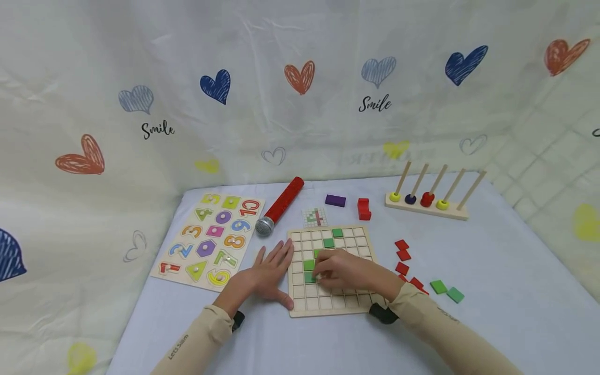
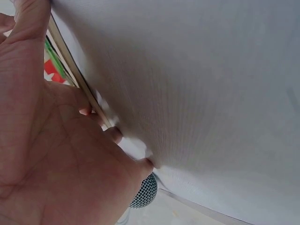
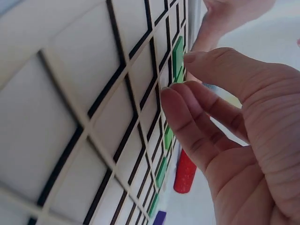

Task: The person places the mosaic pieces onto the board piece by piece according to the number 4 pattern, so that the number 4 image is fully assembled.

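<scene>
A wooden grid board [image 1: 351, 304] lies on the table with several green square tiles in a slanting line of cells. My left hand [image 1: 271, 273] rests spread along the board's left edge; in the left wrist view its palm [image 2: 61, 154] shows beside that edge. Over the board, my right hand [image 1: 344, 269] has its fingertips beside the lowest green tile [image 1: 310, 277]. The right wrist view shows the thumb tip close to a green tile [image 3: 177, 55], with a gap between thumb and index finger and nothing seen there. Whether the thumb touches the tile, I cannot tell.
Loose red tiles [image 1: 402, 268] and two green tiles [image 1: 454, 295] lie right of the board. A pattern card [image 1: 314, 217], red microphone [image 1: 283, 200], purple block [image 1: 335, 200] and red block [image 1: 363, 209] sit behind it. A number puzzle [image 1: 206, 245] is left, a peg stand [image 1: 426, 205] back right.
</scene>
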The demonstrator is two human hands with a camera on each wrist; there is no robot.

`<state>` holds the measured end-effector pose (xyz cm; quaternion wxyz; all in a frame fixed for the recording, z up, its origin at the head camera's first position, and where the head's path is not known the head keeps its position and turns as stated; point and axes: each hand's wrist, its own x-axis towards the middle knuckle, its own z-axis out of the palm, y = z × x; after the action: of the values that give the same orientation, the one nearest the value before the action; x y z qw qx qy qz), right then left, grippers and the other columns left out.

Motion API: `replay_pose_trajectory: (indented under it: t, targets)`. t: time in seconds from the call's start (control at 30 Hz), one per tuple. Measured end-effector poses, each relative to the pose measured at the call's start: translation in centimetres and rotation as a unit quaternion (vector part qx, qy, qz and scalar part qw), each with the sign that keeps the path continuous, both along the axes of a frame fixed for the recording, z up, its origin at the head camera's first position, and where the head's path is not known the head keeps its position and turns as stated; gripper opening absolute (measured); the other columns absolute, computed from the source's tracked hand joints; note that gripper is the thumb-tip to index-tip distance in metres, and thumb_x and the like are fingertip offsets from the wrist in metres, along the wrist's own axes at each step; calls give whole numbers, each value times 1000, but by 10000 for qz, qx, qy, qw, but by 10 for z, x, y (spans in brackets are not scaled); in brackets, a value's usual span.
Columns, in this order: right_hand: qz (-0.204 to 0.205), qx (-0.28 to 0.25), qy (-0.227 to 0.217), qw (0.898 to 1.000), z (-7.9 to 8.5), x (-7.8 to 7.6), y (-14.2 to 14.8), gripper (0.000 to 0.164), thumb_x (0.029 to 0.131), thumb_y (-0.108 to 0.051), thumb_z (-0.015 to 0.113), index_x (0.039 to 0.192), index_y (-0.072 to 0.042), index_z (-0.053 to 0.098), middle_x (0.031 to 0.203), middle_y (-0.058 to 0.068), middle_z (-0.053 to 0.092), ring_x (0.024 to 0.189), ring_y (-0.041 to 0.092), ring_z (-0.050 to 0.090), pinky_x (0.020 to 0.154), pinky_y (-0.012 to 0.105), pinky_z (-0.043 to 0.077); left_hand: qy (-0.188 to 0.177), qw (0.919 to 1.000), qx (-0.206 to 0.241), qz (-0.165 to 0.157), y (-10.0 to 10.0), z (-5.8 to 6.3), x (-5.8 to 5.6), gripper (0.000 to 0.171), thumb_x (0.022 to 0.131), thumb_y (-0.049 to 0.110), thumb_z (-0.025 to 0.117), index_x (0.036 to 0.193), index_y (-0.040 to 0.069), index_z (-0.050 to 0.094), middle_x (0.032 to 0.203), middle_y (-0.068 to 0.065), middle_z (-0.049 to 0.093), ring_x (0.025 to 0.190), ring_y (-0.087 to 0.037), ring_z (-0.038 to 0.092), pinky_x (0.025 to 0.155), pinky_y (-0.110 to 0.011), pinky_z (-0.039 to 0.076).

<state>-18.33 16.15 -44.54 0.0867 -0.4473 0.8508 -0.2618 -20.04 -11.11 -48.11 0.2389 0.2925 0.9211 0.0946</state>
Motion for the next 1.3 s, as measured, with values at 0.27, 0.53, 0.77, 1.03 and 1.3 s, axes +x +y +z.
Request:
replay_pose_trajectory:
  t: [0.27,0.53,0.77,1.03,1.3]
  targets:
    - [-245,-165,173,9994,2,5,23,16,95,-6,80,110,-7,83,106,4,74,90,10,70,84,23,64,-44,9997,-233,-27,2,11,4,143,76,73,84,173,12,-1,183,-6,-11,171,-31,-9,136,-64,-3]
    - [-343,-264,360,9984,3,9,50,15,93,-3,81,108,-6,83,103,4,77,92,11,70,82,26,65,-110,9999,-79,37,2,10,5,143,76,70,86,173,11,-1,183,-6,-11,171,-32,-9,136,-65,-5]
    - [-437,-243,345,9982,6,15,71,22,93,-2,81,115,-5,82,111,8,80,99,19,75,86,32,67,-117,9999,19,-26,-1,2,1,145,74,75,84,173,12,-2,183,-6,-11,171,-32,-10,135,-66,-6]
    - [-779,-221,474,9956,14,25,100,21,91,0,81,112,-5,82,109,7,78,96,17,73,80,31,66,-44,9999,101,23,-2,-10,-3,147,73,73,86,173,13,-2,183,-5,-13,170,-30,-13,134,-65,-12]
    - [-1155,-136,520,9919,17,33,132,19,88,-2,85,107,-8,83,100,0,74,82,2,62,67,21,61,-28,9999,-163,-18,1,10,3,142,76,73,84,173,11,0,183,-7,-9,171,-32,-8,136,-65,-4]
